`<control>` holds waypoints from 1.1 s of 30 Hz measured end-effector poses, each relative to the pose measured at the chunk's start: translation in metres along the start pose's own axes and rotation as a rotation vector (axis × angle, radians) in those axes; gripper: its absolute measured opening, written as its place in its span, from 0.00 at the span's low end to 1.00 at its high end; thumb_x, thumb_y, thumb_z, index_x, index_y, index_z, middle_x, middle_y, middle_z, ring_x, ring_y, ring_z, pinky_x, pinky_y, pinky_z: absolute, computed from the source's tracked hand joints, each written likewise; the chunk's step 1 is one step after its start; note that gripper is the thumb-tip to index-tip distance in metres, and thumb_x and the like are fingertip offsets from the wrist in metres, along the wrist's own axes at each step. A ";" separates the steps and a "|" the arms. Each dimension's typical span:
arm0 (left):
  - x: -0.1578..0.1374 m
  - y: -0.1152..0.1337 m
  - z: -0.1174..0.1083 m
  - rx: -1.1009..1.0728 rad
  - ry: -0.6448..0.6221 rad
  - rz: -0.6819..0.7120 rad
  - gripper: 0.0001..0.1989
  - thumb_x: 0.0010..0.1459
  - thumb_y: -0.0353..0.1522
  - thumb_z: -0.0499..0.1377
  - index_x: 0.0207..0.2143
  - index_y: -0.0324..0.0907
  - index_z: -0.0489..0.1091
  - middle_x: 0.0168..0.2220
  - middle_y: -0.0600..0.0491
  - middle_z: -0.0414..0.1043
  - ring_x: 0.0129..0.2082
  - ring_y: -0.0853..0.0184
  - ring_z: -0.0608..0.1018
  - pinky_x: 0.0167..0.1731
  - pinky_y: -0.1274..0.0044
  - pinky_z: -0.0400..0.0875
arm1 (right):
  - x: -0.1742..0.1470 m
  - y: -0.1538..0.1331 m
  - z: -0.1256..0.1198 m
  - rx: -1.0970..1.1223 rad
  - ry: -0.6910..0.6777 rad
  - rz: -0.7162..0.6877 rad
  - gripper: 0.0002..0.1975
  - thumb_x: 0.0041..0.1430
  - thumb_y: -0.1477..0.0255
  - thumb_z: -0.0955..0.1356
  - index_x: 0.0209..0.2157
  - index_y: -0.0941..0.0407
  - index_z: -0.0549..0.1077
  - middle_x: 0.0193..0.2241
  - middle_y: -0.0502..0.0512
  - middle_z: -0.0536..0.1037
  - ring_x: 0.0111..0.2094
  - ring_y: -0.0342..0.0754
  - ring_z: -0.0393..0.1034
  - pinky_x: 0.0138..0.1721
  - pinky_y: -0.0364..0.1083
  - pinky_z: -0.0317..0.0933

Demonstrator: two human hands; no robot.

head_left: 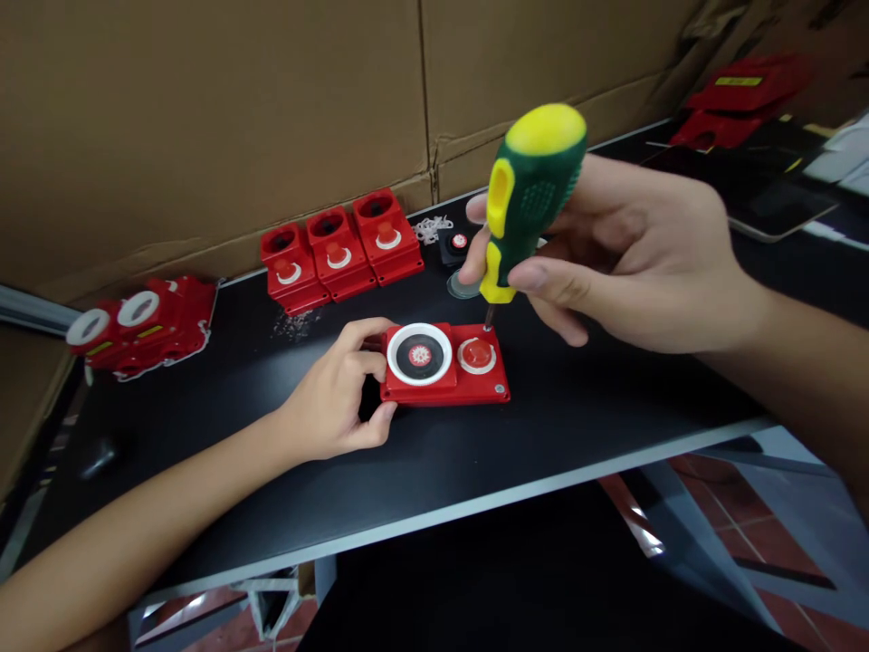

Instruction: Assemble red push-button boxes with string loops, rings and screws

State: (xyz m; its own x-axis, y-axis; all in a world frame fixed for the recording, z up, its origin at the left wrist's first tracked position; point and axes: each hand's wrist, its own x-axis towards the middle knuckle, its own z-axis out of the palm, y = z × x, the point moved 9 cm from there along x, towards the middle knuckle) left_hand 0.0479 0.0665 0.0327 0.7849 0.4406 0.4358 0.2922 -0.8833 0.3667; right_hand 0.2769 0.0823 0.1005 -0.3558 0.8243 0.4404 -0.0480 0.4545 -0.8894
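A red rectangular housing point(444, 391) lies flat on the black table, with a white-ringed black dial on its left part and a round red button on its right. My left hand point(343, 398) grips the housing's left end between thumb and fingers. In my right hand point(652, 249) is a green and yellow screwdriver point(539, 195), held nearly upright. Its tip meets the far right corner of the housing, where a screw head seems to sit. Another screw point(501, 388) shows in the near right corner.
Several similar red housings point(339, 258) stand in a row at the back, and more with white rings point(153, 326) lie at the left. A black dial part point(453, 244) and a clear disc point(463, 286) sit behind the screwdriver. A dark tablet-like slab point(767, 195) is at the right. Cardboard point(272, 109) walls the back.
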 end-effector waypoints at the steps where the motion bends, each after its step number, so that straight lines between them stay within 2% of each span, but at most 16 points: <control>1: 0.000 0.000 0.000 0.001 -0.001 0.003 0.13 0.69 0.35 0.66 0.50 0.48 0.65 0.64 0.39 0.71 0.57 0.49 0.82 0.52 0.58 0.85 | 0.000 0.002 -0.001 -0.016 -0.016 0.021 0.16 0.64 0.65 0.83 0.50 0.50 0.83 0.45 0.52 0.87 0.26 0.40 0.73 0.16 0.41 0.65; 5: 0.001 0.001 -0.001 0.025 -0.002 0.020 0.13 0.69 0.35 0.65 0.50 0.48 0.64 0.64 0.39 0.71 0.58 0.49 0.82 0.52 0.58 0.84 | 0.001 0.005 -0.012 -0.127 0.019 0.030 0.19 0.54 0.65 0.88 0.41 0.53 0.82 0.39 0.49 0.83 0.26 0.40 0.72 0.20 0.42 0.67; 12: 0.002 0.002 -0.001 0.023 -0.002 0.024 0.12 0.69 0.34 0.64 0.51 0.47 0.65 0.64 0.39 0.71 0.59 0.49 0.81 0.52 0.58 0.84 | 0.002 0.001 -0.019 -0.185 0.145 -0.068 0.23 0.47 0.59 0.90 0.40 0.50 0.85 0.38 0.49 0.83 0.31 0.43 0.72 0.27 0.46 0.72; 16: 0.002 0.004 -0.001 0.029 0.007 0.032 0.10 0.71 0.35 0.63 0.49 0.47 0.64 0.63 0.39 0.70 0.57 0.51 0.81 0.51 0.60 0.84 | 0.000 0.001 -0.020 -0.136 0.193 -0.052 0.24 0.45 0.59 0.91 0.38 0.51 0.83 0.33 0.45 0.82 0.27 0.40 0.71 0.26 0.46 0.70; 22: 0.002 0.001 0.000 0.013 0.002 0.024 0.12 0.69 0.35 0.64 0.50 0.47 0.65 0.64 0.40 0.70 0.57 0.50 0.82 0.51 0.58 0.85 | -0.001 0.004 -0.020 -0.055 0.190 0.001 0.25 0.46 0.65 0.91 0.43 0.53 0.85 0.37 0.48 0.85 0.23 0.38 0.71 0.16 0.44 0.64; 25: 0.001 0.001 0.001 0.005 -0.002 0.026 0.12 0.70 0.35 0.64 0.51 0.47 0.65 0.64 0.39 0.69 0.58 0.49 0.82 0.51 0.58 0.86 | -0.001 0.004 -0.018 -0.006 0.186 0.007 0.24 0.48 0.69 0.90 0.46 0.52 0.86 0.41 0.52 0.87 0.30 0.44 0.80 0.13 0.43 0.63; 27: 0.001 0.001 0.002 0.011 -0.007 0.022 0.12 0.70 0.35 0.63 0.51 0.47 0.65 0.64 0.38 0.69 0.59 0.50 0.81 0.52 0.58 0.86 | -0.001 0.004 -0.015 0.029 0.166 0.008 0.24 0.53 0.70 0.88 0.50 0.52 0.86 0.45 0.55 0.89 0.39 0.49 0.86 0.12 0.43 0.62; 29: 0.001 0.001 0.001 0.024 -0.006 0.026 0.11 0.70 0.34 0.63 0.51 0.47 0.64 0.64 0.38 0.69 0.59 0.50 0.81 0.52 0.58 0.86 | -0.001 0.005 -0.009 0.049 0.130 0.009 0.23 0.60 0.69 0.85 0.55 0.52 0.84 0.47 0.57 0.89 0.42 0.51 0.87 0.11 0.42 0.60; 31: 0.002 0.003 0.001 0.033 -0.005 0.033 0.12 0.70 0.34 0.63 0.50 0.47 0.64 0.64 0.38 0.69 0.60 0.50 0.81 0.52 0.58 0.85 | -0.002 0.006 -0.004 0.065 0.095 -0.004 0.20 0.66 0.69 0.82 0.57 0.52 0.82 0.47 0.58 0.90 0.41 0.49 0.87 0.11 0.40 0.59; 33: 0.002 0.003 0.000 0.034 -0.006 0.033 0.12 0.69 0.34 0.64 0.49 0.47 0.64 0.64 0.38 0.69 0.60 0.49 0.81 0.52 0.58 0.85 | -0.002 0.006 -0.002 0.064 0.074 -0.004 0.18 0.68 0.68 0.81 0.56 0.53 0.82 0.48 0.58 0.90 0.38 0.47 0.85 0.12 0.40 0.59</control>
State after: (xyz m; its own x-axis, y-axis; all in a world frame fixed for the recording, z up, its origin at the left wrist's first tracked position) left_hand 0.0506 0.0648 0.0347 0.7977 0.4098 0.4425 0.2839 -0.9025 0.3240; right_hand 0.2790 0.0841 0.0946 -0.2853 0.8463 0.4499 -0.1101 0.4373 -0.8925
